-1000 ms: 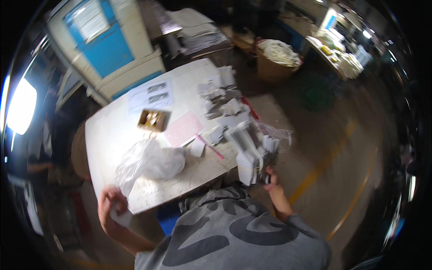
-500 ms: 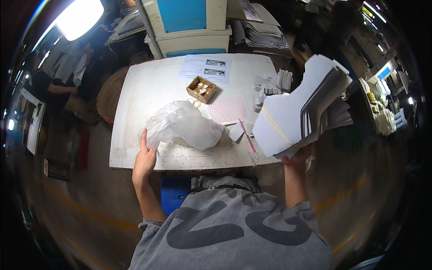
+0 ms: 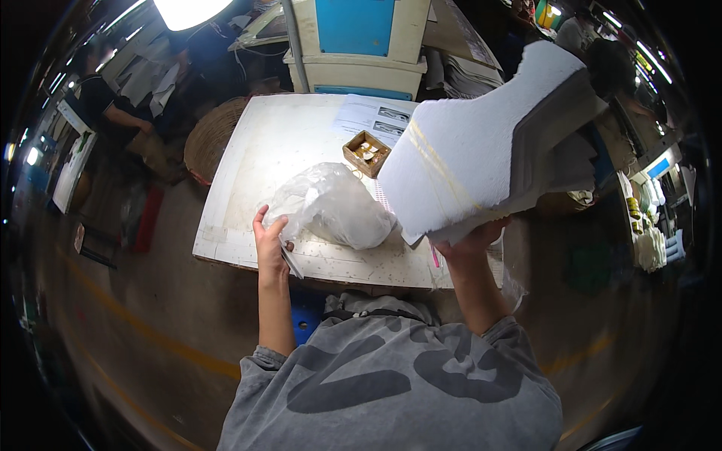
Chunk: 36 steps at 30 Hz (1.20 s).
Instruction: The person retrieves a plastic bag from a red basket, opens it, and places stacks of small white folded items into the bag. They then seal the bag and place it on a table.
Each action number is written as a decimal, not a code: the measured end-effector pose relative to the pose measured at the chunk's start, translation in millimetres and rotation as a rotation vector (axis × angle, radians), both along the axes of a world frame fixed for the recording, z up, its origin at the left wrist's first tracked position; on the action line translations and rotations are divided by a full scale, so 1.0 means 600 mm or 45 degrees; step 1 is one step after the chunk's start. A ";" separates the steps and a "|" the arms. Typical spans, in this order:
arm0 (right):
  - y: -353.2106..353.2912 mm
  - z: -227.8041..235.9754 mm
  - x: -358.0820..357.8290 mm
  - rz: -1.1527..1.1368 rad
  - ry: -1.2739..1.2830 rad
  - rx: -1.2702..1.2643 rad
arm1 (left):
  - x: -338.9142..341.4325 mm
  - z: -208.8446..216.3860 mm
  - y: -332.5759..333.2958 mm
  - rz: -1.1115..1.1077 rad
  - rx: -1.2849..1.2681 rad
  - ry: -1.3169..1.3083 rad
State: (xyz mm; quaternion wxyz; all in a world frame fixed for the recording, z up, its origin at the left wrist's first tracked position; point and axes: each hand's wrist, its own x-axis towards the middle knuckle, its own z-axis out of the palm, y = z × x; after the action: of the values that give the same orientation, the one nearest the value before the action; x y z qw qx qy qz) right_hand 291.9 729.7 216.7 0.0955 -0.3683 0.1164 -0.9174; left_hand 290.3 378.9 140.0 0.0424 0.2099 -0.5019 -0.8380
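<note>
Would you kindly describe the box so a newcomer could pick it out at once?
Find the white table, then the translucent bag near its front edge. The box sits just beyond the bag, left of the stack in the right hand. It is brown and open-topped, with small pale pieces inside, unlike the whitish bag and stack.

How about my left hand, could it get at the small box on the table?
Probably yes, though not straight across: the plastic bag lies between the left hand and the box. The box's top looks open, so going over or around the bag should work.
</note>
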 end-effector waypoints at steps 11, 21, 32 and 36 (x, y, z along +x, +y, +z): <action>-0.076 0.075 -0.040 0.217 -0.091 0.053 | 0.038 0.112 0.009 -0.519 -0.718 0.546; -0.158 -0.037 0.007 0.349 -0.344 0.452 | 0.115 0.204 0.025 -0.680 -0.432 0.717; -0.130 -0.053 0.022 -0.602 0.355 1.812 | 0.130 0.206 0.000 -0.337 -0.698 0.532; -0.132 -0.075 0.005 -0.441 0.301 1.907 | 0.120 0.187 -0.010 -0.390 -0.703 0.474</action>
State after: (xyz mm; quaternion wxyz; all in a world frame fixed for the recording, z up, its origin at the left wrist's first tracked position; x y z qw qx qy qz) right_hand 295.0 650.4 171.6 0.1612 -0.2777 0.7706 -0.5506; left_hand 362.5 372.8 252.4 0.0621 -0.0434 -0.7185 -0.6914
